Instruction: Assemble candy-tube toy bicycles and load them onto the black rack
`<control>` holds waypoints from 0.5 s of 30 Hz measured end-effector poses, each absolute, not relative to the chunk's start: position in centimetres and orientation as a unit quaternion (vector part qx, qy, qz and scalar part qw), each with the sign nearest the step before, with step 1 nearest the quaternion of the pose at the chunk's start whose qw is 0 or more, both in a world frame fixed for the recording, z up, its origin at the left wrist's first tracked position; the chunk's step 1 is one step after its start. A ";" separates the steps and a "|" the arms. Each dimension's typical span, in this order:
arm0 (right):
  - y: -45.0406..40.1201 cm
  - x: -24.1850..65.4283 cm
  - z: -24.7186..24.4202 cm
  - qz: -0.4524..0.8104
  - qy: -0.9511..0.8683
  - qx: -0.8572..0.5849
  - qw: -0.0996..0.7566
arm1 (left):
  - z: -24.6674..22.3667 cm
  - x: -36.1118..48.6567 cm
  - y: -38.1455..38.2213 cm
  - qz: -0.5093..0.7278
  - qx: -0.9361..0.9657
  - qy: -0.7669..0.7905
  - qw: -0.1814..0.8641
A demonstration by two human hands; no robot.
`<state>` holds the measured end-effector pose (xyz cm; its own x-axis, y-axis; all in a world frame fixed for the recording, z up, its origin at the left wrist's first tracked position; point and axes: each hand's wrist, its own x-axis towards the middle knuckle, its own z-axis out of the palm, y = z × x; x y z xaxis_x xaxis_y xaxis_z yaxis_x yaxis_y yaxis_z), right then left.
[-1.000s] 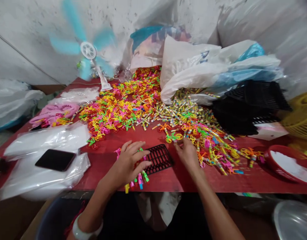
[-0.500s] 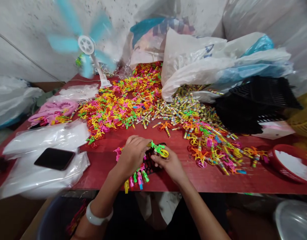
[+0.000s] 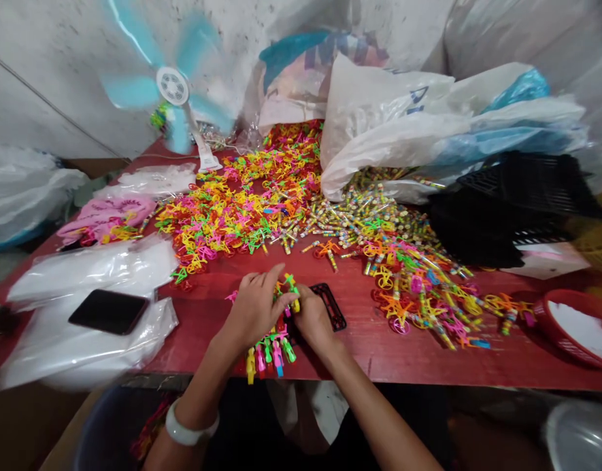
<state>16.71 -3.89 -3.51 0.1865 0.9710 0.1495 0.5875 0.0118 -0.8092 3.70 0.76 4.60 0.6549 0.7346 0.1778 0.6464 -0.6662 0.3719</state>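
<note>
My left hand [image 3: 256, 304] hovers over a black slotted tray [image 3: 333, 307], its thumb and fingers at a small green and yellow plastic toy [image 3: 291, 291]. My right hand [image 3: 313, 320] is closed on that toy from the right, its fingertips partly hidden. Below my left hand, several coloured toys [image 3: 271, 353] in yellow, pink and green stand in a row at the tray's near left. Both hands cover much of the tray, whose right end shows beside my right hand.
Behind lies a heap of coloured toys [image 3: 222, 216], with small patterned tubes [image 3: 364, 212] to its right. A phone [image 3: 108, 311] rests on plastic bags at left. A fan [image 3: 173, 85] spins behind. A red basket [image 3: 570, 333] stands at right.
My right hand has moved left with the green and yellow toy, turning it more upright and uncovering the tray's right end. My left hand has shifted slightly, its index finger more raised.
</note>
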 end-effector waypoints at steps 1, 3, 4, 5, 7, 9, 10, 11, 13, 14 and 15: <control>-4.1 16.5 -3.5 0.222 -0.602 -0.670 0.373 | 4.7 3.9 0.7 0.156 0.903 0.379 0.129; -4.3 16.2 -3.6 0.206 -0.624 -0.672 0.341 | 4.7 4.2 0.5 0.136 0.912 0.373 0.105; -4.3 16.3 -3.6 0.208 -0.637 -0.662 0.336 | 4.7 4.3 0.5 0.125 0.914 0.375 0.095; -4.3 16.7 -3.5 0.210 -0.650 -0.647 0.339 | 4.7 4.4 0.4 0.117 0.914 0.379 0.088; -4.0 18.1 -3.1 0.204 -0.652 -0.634 0.363 | 4.5 4.4 0.4 0.114 0.913 0.383 0.080; -3.3 20.3 -2.6 0.167 -0.603 -0.679 0.384 | 4.4 4.3 0.3 0.121 0.914 0.380 0.075; -2.8 21.6 -2.3 0.144 -0.559 -0.720 0.385 | 4.4 4.2 0.2 0.124 0.915 0.377 0.074; -2.1 22.8 -2.0 0.123 -0.512 -0.761 0.379 | 4.4 4.2 0.1 0.125 0.916 0.374 0.075; -0.6 25.0 -1.6 0.116 -0.448 -0.810 0.360 | 4.5 4.2 0.0 0.126 0.916 0.372 0.078; 0.0 25.8 -1.6 0.123 -0.434 -0.819 0.355 | 4.5 4.2 -0.1 0.124 0.916 0.373 0.080; 0.6 26.4 -1.5 0.134 -0.431 -0.819 0.355 | 4.6 4.2 -0.1 0.122 0.916 0.374 0.082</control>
<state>26.39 0.57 -1.52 0.5931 0.8005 0.0858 0.6094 -0.3767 -0.6976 4.17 -0.13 4.56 0.6900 0.7057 0.1610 0.6656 -0.7060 0.2419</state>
